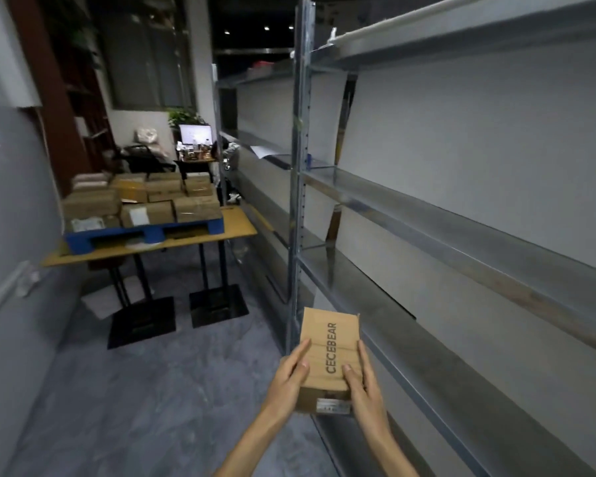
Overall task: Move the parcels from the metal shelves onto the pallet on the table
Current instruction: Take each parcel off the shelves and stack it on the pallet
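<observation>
Shows stiff, likely light cardboard parcel (332, 349) clamped along both long sides between left hand (289, 376) and right hand (362, 385).

**Matt cardboard, dull metal**

The parcel (331, 356) is plain brown cardboard, matt and smooth, with dark print on top (a pale paper label (332, 406) sits on its near end). The shelves (427, 215) are bare grey metal with a soft sheen. The pallet (145, 232) looks like blue plastic, the worktop (234, 225) like pale wood board. The floor (135, 407) is mottled grey and matt.
</observation>
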### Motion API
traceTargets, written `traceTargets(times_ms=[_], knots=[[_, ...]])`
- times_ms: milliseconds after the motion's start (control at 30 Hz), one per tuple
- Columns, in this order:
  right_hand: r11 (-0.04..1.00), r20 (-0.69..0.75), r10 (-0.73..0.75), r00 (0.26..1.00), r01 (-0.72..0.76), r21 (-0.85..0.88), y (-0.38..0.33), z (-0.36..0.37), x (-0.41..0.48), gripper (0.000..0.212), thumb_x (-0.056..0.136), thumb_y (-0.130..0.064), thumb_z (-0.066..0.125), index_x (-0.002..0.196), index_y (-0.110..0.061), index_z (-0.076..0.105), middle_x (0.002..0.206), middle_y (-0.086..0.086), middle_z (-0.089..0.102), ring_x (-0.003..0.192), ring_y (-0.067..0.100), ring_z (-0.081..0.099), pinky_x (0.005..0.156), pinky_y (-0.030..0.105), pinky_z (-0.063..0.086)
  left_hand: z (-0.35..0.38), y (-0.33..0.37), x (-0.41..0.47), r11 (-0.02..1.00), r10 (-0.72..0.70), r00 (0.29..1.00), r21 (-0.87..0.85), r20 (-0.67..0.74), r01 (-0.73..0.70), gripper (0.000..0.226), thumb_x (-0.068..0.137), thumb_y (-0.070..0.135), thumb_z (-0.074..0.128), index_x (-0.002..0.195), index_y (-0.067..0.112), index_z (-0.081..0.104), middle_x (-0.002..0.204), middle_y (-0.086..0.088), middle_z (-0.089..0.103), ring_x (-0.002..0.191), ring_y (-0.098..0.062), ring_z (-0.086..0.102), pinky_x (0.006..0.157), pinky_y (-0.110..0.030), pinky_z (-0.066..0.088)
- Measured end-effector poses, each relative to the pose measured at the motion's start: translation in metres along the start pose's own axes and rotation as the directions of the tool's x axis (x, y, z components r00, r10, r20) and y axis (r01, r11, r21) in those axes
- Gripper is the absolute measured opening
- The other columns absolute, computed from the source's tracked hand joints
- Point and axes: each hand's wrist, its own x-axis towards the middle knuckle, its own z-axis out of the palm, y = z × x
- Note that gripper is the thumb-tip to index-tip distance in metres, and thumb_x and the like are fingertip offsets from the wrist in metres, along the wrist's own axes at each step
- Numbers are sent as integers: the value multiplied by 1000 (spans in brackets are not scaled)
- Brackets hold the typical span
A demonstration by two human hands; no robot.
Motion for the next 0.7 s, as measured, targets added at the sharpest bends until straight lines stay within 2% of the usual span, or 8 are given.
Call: traceTargets(times_ms=[67,167,233,333,400,467,567,700], knots=[[1000,35,-5,999,4,13,-8,43,20,51,99,-27,55,142,-49,37,145,-4,48,131,12,47,113,41,38,-46,1,12,1000,-9,999,27,-35,9,37,105,25,45,140,37,48,147,6,45,134,-8,44,117,-35,33],[997,111,-1,994,-7,73,-17,104,44,43,100,-31,54,132,-59,45,139,-10,55,125,10,54,108,43,45,-106,5,24,998,-32,996,55,-86,36,40,105,31,44,144,43,43,149,9,42,134,-9,44,117,-38,33],[993,171,4,985,-24,112,-24,140,60,40,100,-33,53,126,-63,48,134,-15,59,118,5,60,96,34,53,-141,9,32,998,-50,992,27,-114,53,40,104,35,45,141,49,41,149,12,43,134,-9,45,115,-39,36],[989,238,-2,971,-33,143,-33,185,89,38,101,-30,53,125,-59,51,128,-20,61,107,-5,62,78,17,55,-185,12,51,999,-42,986,-29,-164,37,37,104,32,45,134,54,41,146,14,45,132,-7,47,113,-35,40],[988,289,-8,957,-37,148,-39,208,109,37,101,-28,53,125,-56,52,127,-22,61,105,-8,62,80,17,54,-211,11,69,999,-33,975,-36,-219,26,38,104,30,45,133,53,41,145,11,47,131,-8,49,112,-37,41],[987,343,-6,939,-48,151,-43,229,129,36,101,-27,52,128,-51,52,125,-18,63,104,-4,64,85,23,55,-234,7,89,1000,-19,965,-13,-263,16,38,105,30,45,134,53,41,146,8,47,132,-9,48,113,-41,40],[987,417,-2,909,-65,146,-48,260,170,36,101,-26,51,132,-44,52,122,-15,65,101,0,67,76,21,55,-267,0,128,1000,2,939,16,-343,4,38,105,30,45,134,52,39,150,5,43,136,-13,44,113,-47,39],[987,516,-10,856,-74,142,-61,303,246,35,102,-25,51,132,-43,55,121,-13,67,102,2,67,74,20,54,-316,2,197,996,39,888,91,-459,4,43,103,34,45,142,50,35,159,0,25,147,-21,26,116,-53,32]])
